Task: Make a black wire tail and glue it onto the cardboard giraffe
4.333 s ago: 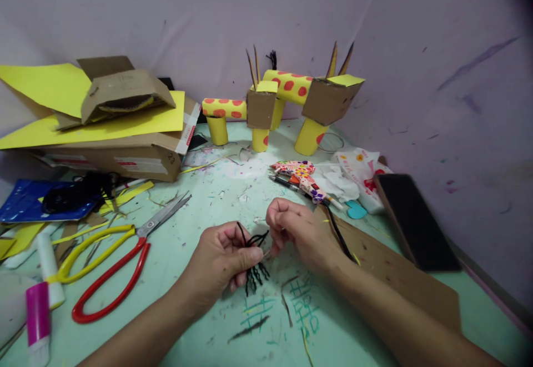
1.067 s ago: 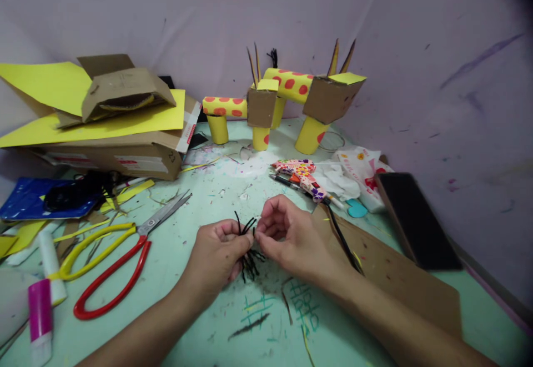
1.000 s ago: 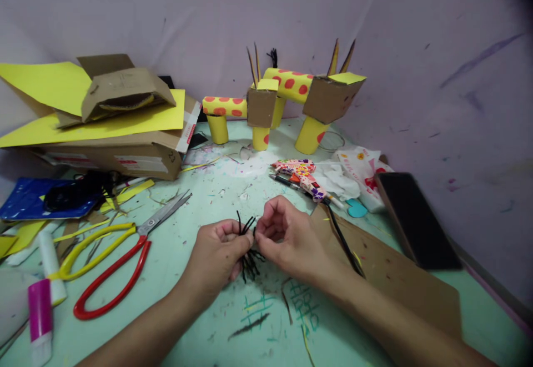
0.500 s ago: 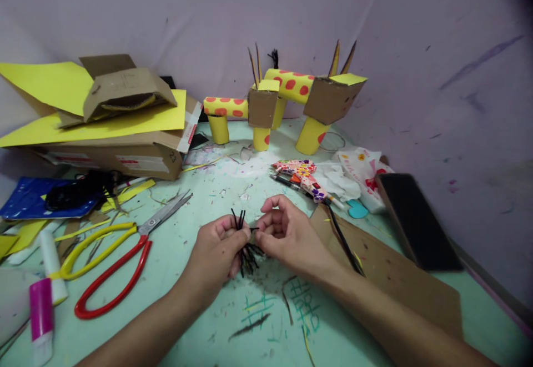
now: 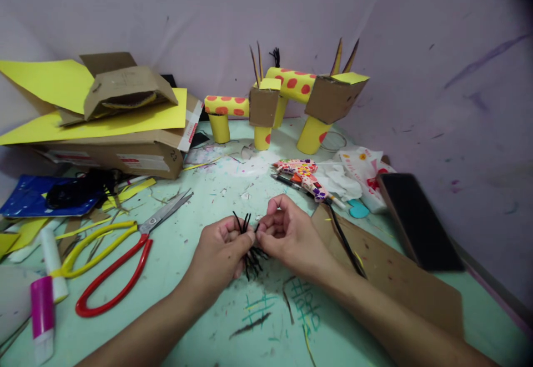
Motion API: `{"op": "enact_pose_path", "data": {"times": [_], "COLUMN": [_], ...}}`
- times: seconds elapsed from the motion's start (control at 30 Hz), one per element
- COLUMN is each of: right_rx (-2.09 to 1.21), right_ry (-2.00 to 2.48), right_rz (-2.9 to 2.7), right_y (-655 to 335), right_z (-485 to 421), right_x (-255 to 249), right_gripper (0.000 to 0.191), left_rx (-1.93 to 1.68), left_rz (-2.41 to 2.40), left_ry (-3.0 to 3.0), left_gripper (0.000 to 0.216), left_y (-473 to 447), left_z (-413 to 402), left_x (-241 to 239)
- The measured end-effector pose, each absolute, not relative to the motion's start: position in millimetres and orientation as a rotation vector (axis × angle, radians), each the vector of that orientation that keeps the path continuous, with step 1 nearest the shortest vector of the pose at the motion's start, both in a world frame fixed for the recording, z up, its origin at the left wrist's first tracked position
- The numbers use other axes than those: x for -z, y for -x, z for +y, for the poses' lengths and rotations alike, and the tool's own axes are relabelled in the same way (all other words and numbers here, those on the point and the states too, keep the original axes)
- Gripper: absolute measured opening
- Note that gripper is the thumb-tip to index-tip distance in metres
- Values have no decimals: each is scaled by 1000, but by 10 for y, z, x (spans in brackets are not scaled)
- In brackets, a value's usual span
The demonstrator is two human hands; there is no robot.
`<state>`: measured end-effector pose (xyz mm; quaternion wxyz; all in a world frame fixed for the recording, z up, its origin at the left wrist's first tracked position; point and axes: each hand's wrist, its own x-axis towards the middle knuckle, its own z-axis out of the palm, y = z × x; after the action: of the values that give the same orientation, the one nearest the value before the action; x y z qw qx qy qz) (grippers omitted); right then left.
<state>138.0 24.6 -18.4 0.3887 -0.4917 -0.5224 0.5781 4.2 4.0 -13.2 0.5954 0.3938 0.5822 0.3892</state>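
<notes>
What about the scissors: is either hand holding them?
No, the scissors lie on the table, apart from both the left hand, which grips black yarn, and the right hand.

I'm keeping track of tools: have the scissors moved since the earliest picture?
No: the scissors lie in the same spot relative to the cardboard box.

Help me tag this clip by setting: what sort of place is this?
Probably a craft corner, though whether at home or in a classroom I can't tell: the scribbled-on table holds large scissors, spotted cardboard animals and yellow paper scraps.
</notes>
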Motion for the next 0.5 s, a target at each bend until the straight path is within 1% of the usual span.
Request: {"op": "enact_pose_path", "data": {"times": [0.3, 0.43, 0.5], "right_rx": [-1465, -1582, -1662], "right_ry": [1300, 1295, 1293], "right_rz": [-1278, -1235, -1200], "right_y": [-1354, -1375, -1381], "right_z": [267, 282, 285], "right_x": [194, 193, 176], "right_gripper": [28, 33, 29], "left_rx": [-979, -1005, -993], "left_rz": [1339, 1306, 1310], "left_ry": [-802, -778, -791], "left_gripper": [18, 18, 19], "left_y": [-41, -32, -29], "left_z": [65, 74, 70], "left_x": [163, 175, 182]}}
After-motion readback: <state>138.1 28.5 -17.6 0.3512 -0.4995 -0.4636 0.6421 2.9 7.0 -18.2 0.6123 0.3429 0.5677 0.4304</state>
